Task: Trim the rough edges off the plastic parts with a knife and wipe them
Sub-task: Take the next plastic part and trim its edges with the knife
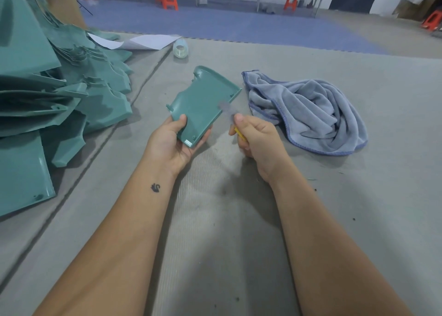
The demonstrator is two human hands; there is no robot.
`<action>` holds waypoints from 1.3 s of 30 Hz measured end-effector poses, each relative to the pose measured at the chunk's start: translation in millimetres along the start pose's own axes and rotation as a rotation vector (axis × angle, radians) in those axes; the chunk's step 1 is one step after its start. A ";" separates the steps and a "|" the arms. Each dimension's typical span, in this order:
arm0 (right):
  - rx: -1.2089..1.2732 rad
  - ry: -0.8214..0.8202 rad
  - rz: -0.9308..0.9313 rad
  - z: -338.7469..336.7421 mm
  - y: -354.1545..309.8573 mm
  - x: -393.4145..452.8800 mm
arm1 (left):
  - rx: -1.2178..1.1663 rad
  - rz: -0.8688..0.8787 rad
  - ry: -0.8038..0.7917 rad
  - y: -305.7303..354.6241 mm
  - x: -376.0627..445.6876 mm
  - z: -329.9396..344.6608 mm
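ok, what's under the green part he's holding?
The left hand holds the green part, thumb on top, fingers beneath. Below is grey mat; the part's underside is hidden.

Your right hand (254,136) hides most of knife (240,134): only sliver of yellow handle shows, blade just motion-blurred grey smear near part's edge. Near corner of green plastic part (203,105) covered by your left hand (175,143); left fingers under part, out of sight. Pile of green parts (52,88) cut off by left and top edges, count impossible. Clear roll (180,49) beyond too small to identify. Towel (308,114) folds hide its underside. Both forearms cut by bottom edge.
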State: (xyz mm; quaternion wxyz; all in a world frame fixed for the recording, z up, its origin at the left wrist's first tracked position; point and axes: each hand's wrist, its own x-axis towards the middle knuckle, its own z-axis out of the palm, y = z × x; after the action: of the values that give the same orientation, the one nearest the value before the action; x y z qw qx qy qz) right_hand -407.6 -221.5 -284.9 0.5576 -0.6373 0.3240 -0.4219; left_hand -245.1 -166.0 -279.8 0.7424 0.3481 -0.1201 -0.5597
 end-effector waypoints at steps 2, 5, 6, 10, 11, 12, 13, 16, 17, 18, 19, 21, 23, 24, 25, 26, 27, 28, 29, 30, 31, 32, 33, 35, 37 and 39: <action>0.112 0.081 0.002 -0.3 0.1 1.6 | -0.011 -0.007 0.003 0.7 -0.5 0.2; 0.009 0.095 -0.019 2.3 2.0 2.8 | -0.010 -0.010 0.016 0.0 -1.0 0.8; -0.057 0.073 -0.033 3.7 2.9 2.0 | -0.007 -0.010 0.020 -0.2 -1.1 0.9; -0.194 -0.037 -0.076 6.3 4.0 -1.7 | -0.012 -0.017 0.025 -0.2 -1.1 0.3; -0.181 -0.041 -0.078 6.1 3.5 -1.9 | -0.017 -0.022 0.022 -0.1 -1.0 0.2; -0.135 -0.024 -0.076 5.6 3.2 -1.7 | -0.018 -0.028 0.016 -0.3 -1.0 0.0; -0.065 0.011 -0.070 5.1 2.8 -1.0 | -0.013 -0.036 0.008 -0.5 -0.9 0.0; 0.010 0.114 -0.050 4.5 2.9 2.7 | 0.026 -0.041 -0.003 -1.4 -0.8 1.0; -0.043 0.120 -0.058 5.4 3.5 3.3 | 0.039 -0.035 -0.004 -1.8 -0.5 1.3; -0.109 0.105 -0.073 6.6 4.3 3.4 | 0.049 -0.027 -0.002 -2.0 -0.1 1.5; -0.181 0.072 -0.092 7.9 5.2 3.2 | 0.057 -0.019 0.001 -2.2 0.5 1.7; -0.314 -0.015 -0.126 10.3 6.0 0.9 | 0.064 -0.013 0.002 -2.6 1.6 1.8; -0.333 -0.051 -0.134 10.8 5.3 -0.4 | 0.057 -0.023 -0.002 -3.0 2.5 1.8; -0.274 -0.029 -0.117 10.3 4.3 -0.5 | 0.052 -0.028 -0.004 -3.1 2.4 1.5; -0.194 0.017 -0.097 9.6 3.5 0.1 | 0.048 -0.033 -0.007 -3.3 2.2 1.4; -0.125 0.069 -0.084 8.5 3.2 1.3 | 0.045 -0.035 -0.011 -3.2 1.9 1.3; -0.095 0.106 -0.079 8.0 3.2 2.3 | 0.042 -0.034 -0.013 -3.1 1.8 1.2; -0.109 0.120 -0.084 8.3 3.7 2.6 | 0.041 -0.031 -0.015 -2.8 1.7 0.8; -0.144 0.114 -0.096 9.1 4.6 2.3 | 0.040 -0.026 -0.017 -2.5 1.6 0.5; -0.176 0.101 -0.107 9.9 5.3 1.9 | 0.039 -0.022 -0.018 -2.2 1.5 0.3; -0.194 0.090 -0.110 10.5 5.6 1.5 | 0.038 -0.020 -0.019 -2.0 1.4 0.1; -0.197 0.083 -0.108 10.8 5.6 1.2 | 0.038 -0.019 -0.020 -1.7 1.3 -0.2; -0.199 0.083 -0.105 10.4 5.5 1.2 | 0.040 -0.018 -0.022 -1.7 1.3 -0.1; -0.195 0.082 -0.100 9.2 5.2 1.6 | 0.042 -0.020 -0.021 -1.7 1.2 0.0; -0.180 0.077 -0.092 8.6 5.1 1.8 | 0.043 -0.022 -0.015 -1.6 1.1 0.3; -0.176 0.068 -0.084 8.4 4.7 1.4 | 0.041 -0.024 -0.012 -1.6 0.9 0.6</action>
State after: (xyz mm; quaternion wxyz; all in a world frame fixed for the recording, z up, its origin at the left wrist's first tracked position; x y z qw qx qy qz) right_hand -399.1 -219.8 -289.5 0.4699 -0.6820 0.3519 -0.4362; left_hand -246.4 -167.2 -280.6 0.7275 0.3612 -0.1320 -0.5681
